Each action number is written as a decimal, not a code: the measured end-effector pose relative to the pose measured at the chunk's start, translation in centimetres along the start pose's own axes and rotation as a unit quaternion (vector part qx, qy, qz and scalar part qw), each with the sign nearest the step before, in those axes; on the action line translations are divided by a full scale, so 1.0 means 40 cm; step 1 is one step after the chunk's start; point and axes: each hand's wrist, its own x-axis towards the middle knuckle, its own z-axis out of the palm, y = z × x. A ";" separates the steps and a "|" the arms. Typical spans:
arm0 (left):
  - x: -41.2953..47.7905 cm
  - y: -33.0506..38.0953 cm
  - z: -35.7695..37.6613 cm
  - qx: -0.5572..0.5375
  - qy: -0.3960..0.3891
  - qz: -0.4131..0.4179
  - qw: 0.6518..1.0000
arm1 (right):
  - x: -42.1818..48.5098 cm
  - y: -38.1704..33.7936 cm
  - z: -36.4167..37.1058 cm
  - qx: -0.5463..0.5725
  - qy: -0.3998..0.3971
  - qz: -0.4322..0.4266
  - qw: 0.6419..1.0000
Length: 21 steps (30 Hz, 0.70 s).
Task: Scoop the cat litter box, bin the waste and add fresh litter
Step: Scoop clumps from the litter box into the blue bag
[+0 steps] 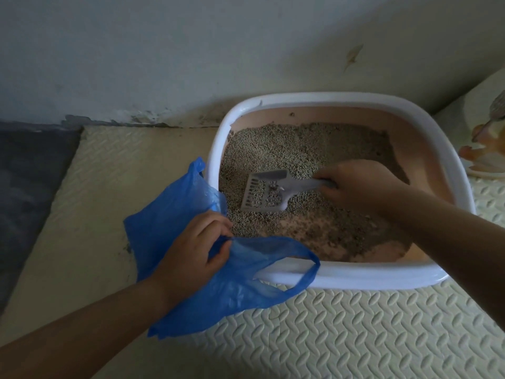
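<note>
Right hand (363, 187): comes in from 4 o'clock, forearm crossing the box's near right corner, back of the hand up.
Right fingers (325, 177): curled round the handle of the scoop (269, 194).
Left hand (196, 247): comes in from 7 o'clock and stops at the box's near left corner.
Left fingers (218, 251): bent, pinching an edge of the blue bag (175, 228).
Scoop: grey, slotted, at the box's centre on the litter, blade pointing to 8 o'clock, a few grains on the slots.
Bag: thin plastic, partly on the floor mat (355, 337), one handle loop draped over the box's rim at 6 o'clock.
Litter box (355, 279): white rim, pink inside, on the mat by the wall.
Litter (273, 143): grey-beige grains, thick toward 12 o'clock, thin at 6 o'clock where pink bottom shows.
</note>
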 end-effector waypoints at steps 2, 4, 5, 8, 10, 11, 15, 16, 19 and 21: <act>-0.001 0.000 0.000 0.003 0.005 0.005 1.000 | 0.036 -0.020 0.005 -0.019 0.014 -0.010 1.000; -0.001 0.001 0.001 0.005 0.009 0.007 1.000 | 0.072 -0.041 0.011 -0.021 0.024 -0.021 0.999; -0.001 0.001 0.001 0.005 0.011 0.006 1.000 | 0.091 -0.051 0.015 -0.018 0.027 -0.029 0.999; -0.001 -0.001 0.005 0.002 0.015 0.009 1.000 | 0.140 -0.065 0.019 -0.011 0.020 -0.038 0.999; -0.001 -0.003 0.006 0.003 0.016 0.015 1.000 | 0.159 -0.051 0.023 0.013 0.007 -0.035 0.999; -0.001 -0.004 0.006 0.002 0.016 0.016 1.000 | 0.161 -0.039 0.030 0.028 0.001 -0.038 0.999; -0.002 -0.003 0.003 -0.001 0.012 0.017 1.000 | 0.123 -0.009 0.089 0.087 0.001 -0.046 0.995; -0.002 -0.003 0.003 -0.001 0.010 0.018 1.000 | 0.110 -0.006 0.102 0.103 0.005 -0.037 0.994; -0.001 -0.006 0.005 -0.003 0.010 0.015 1.000 | 0.077 0.015 0.106 0.159 0.034 0.012 0.987; -0.002 -0.005 0.007 -0.005 0.010 0.012 1.000 | 0.055 0.038 0.096 0.163 0.054 0.028 0.985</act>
